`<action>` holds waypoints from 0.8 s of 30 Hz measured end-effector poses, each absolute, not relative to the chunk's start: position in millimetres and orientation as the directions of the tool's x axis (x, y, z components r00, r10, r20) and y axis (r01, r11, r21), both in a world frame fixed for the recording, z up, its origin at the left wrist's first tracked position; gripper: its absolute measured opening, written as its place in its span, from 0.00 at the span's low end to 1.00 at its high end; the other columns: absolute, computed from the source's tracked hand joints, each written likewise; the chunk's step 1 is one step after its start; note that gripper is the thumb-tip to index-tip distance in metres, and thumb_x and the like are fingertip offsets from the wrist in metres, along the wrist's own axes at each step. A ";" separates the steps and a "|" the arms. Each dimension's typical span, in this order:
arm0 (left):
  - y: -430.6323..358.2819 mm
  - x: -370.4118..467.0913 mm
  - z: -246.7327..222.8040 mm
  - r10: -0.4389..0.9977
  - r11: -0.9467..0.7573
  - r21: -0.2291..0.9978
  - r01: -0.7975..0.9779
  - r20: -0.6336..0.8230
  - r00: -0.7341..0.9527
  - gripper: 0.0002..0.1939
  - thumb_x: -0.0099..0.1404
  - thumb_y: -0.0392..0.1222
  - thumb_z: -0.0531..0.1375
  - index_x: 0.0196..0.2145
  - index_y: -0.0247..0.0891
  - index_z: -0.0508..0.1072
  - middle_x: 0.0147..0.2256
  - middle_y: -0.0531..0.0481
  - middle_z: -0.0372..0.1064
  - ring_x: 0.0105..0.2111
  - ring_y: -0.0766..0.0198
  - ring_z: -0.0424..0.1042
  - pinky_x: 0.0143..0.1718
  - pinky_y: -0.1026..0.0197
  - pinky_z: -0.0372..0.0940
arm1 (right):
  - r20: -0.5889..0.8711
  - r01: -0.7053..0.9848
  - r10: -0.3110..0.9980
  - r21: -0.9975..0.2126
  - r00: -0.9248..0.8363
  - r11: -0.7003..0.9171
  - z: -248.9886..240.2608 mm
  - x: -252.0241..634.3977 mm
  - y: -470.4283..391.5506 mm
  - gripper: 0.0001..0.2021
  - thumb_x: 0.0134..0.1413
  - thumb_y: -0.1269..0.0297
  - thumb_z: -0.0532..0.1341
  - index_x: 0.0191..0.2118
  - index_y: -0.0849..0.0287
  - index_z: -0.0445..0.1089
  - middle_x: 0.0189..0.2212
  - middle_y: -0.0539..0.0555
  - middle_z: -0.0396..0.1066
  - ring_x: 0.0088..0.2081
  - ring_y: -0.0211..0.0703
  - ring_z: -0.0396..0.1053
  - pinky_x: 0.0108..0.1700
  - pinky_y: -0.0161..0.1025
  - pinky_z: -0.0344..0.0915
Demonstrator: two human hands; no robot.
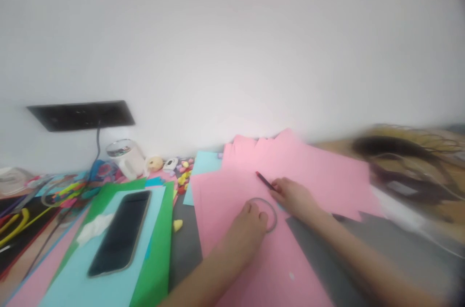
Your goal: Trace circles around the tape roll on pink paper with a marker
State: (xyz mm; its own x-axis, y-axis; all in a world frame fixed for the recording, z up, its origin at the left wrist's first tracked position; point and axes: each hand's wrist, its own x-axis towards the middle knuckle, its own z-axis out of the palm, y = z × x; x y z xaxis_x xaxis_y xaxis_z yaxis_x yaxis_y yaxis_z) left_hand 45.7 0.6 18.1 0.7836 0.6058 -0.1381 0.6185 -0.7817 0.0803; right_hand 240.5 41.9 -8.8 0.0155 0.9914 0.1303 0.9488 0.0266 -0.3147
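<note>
Honestly, left hand [247,230] (grip unclear) should steady the ring [275,212] from nine o'clock while right hand [293,196] pinches the pen [264,180] at one.

Single head-worn camera, looking from behind and above left hand [248,225] and right hand [295,197], forward and downward. Pale wall [232,55] fills upper half; worktop [186,261] spans lower part. Close range: forearms [366,259] run in from bottom edge.

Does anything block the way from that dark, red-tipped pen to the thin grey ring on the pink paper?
Between the pen in the right hand and the far edge of the ring, only pink paper shows. The left hand, though, covers its near left part.
</note>
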 end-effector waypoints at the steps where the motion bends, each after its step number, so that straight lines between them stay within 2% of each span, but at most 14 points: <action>1: 1.2 44.6 16.0 0.601 -0.787 0.090 0.611 -0.117 0.791 0.24 0.42 0.23 0.55 0.40 0.35 0.61 0.40 0.41 0.62 0.43 0.51 0.60 0.34 0.58 0.61 | 0.132 0.950 0.991 -0.312 0.021 0.021 -9.4 240.9 40.9 0.09 0.53 0.62 0.56 0.38 0.59 0.69 0.32 0.54 0.71 0.32 0.43 0.69 0.30 0.34 0.55; 5: 2.3 40.7 15.0 0.616 -0.766 0.173 0.619 -0.076 0.784 0.22 0.45 0.24 0.55 0.39 0.35 0.60 0.40 0.41 0.61 0.42 0.52 0.60 0.34 0.57 0.60 | 0.142 0.953 0.989 -0.304 0.042 0.003 -9.0 242.4 36.4 0.08 0.54 0.63 0.56 0.37 0.59 0.69 0.34 0.55 0.71 0.32 0.43 0.69 0.31 0.35 0.56; 9: 1.6 39.0 21.2 0.643 -0.741 0.199 0.641 -0.066 0.763 0.18 0.48 0.22 0.53 0.37 0.36 0.61 0.39 0.43 0.62 0.41 0.56 0.61 0.37 0.58 0.60 | 0.149 0.953 0.989 -0.300 0.012 0.034 -6.5 244.7 31.2 0.08 0.55 0.63 0.56 0.37 0.60 0.69 0.34 0.55 0.70 0.32 0.43 0.69 0.31 0.34 0.57; 15: 5.4 37.6 15.6 0.668 -0.704 0.318 0.635 -0.009 0.745 0.15 0.55 0.23 0.49 0.39 0.36 0.62 0.41 0.44 0.61 0.41 0.58 0.61 0.37 0.59 0.61 | 0.141 0.931 0.990 -0.362 -0.005 0.056 -7.8 247.1 25.6 0.08 0.54 0.63 0.56 0.35 0.59 0.69 0.32 0.54 0.70 0.32 0.42 0.69 0.32 0.34 0.57; 18: 10.2 37.7 17.2 0.672 -0.690 0.371 0.622 0.008 0.741 0.16 0.57 0.24 0.50 0.42 0.35 0.62 0.45 0.44 0.60 0.45 0.58 0.60 0.43 0.57 0.60 | 0.121 0.917 0.992 -0.400 0.036 0.015 -7.5 249.0 24.2 0.07 0.52 0.65 0.56 0.34 0.60 0.70 0.29 0.55 0.70 0.31 0.44 0.69 0.32 0.36 0.58; 20: 12.8 37.7 23.2 0.668 -0.686 0.391 0.614 0.003 0.745 0.13 0.58 0.28 0.54 0.41 0.36 0.64 0.46 0.44 0.61 0.47 0.57 0.59 0.46 0.57 0.59 | 0.120 0.908 0.991 -0.418 0.066 -0.010 -5.0 251.2 22.0 0.08 0.51 0.65 0.56 0.35 0.60 0.69 0.28 0.55 0.71 0.30 0.45 0.70 0.31 0.36 0.60; 22: 14.0 37.1 30.4 0.666 -0.675 0.401 0.619 -0.030 0.745 0.07 0.58 0.33 0.58 0.37 0.35 0.66 0.44 0.45 0.62 0.46 0.57 0.59 0.45 0.57 0.59 | 0.140 0.858 0.981 -0.512 0.135 -0.045 -0.2 253.4 16.8 0.08 0.51 0.64 0.55 0.36 0.60 0.68 0.27 0.54 0.72 0.29 0.45 0.71 0.31 0.37 0.62; 24: 14.4 35.6 34.7 0.644 -0.687 0.389 0.614 -0.065 0.762 0.05 0.57 0.37 0.61 0.30 0.35 0.67 0.40 0.46 0.64 0.44 0.57 0.60 0.41 0.58 0.59 | 0.169 0.715 0.952 -0.696 0.257 -0.069 6.2 254.2 7.6 0.08 0.51 0.61 0.54 0.34 0.58 0.66 0.25 0.52 0.72 0.27 0.45 0.72 0.30 0.37 0.65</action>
